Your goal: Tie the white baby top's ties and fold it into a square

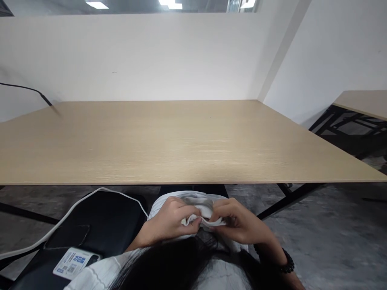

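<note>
You hold a white cloth [201, 211] in your lap, in front of your body and just below the near edge of the light wooden table [169, 141]. Your left hand [167, 219] and your right hand [238, 221] are close together, and both are grasping the cloth. The fingers [184, 211] of each hand are bent and pinch a folded part of it from the two sides, so neither hand is released. A black beaded bracelet [287, 262] sits on your right wrist. Your dark hair [163, 270] hangs across the near part of the view and hides the lower part of the cloth.

Left of your left hand is a black padded seat [102, 225], with a white cable [90, 197] running along it. Near it lie a dark phone [68, 237] and a card with QR codes [72, 262]. On the far right, a second table [363, 100] stands beside a white wall [326, 60], and grey concrete floor [326, 229] shows on the near right.
</note>
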Action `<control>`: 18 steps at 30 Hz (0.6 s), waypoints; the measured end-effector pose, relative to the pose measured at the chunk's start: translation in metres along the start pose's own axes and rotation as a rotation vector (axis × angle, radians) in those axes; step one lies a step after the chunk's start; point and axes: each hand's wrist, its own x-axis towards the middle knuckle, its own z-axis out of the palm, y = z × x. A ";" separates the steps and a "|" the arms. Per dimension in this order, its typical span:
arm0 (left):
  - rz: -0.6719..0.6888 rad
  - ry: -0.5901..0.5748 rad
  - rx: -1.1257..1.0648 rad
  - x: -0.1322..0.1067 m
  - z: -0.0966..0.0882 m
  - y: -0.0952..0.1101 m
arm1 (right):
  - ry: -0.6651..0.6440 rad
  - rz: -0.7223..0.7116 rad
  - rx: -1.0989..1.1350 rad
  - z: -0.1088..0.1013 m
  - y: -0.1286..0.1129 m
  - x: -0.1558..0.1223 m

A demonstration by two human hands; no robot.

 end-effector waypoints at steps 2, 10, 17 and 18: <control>0.001 -0.047 -0.064 0.000 -0.004 -0.003 | -0.047 -0.020 0.038 -0.005 -0.001 -0.002; -0.166 -0.081 -0.320 -0.010 -0.061 -0.018 | 0.142 0.128 0.110 -0.040 0.024 -0.033; -0.472 -0.341 -0.383 -0.028 -0.062 -0.053 | 0.063 0.344 0.115 -0.024 0.074 -0.035; -0.463 -0.361 -0.393 -0.027 -0.055 -0.058 | 0.029 0.328 0.133 -0.018 0.077 -0.030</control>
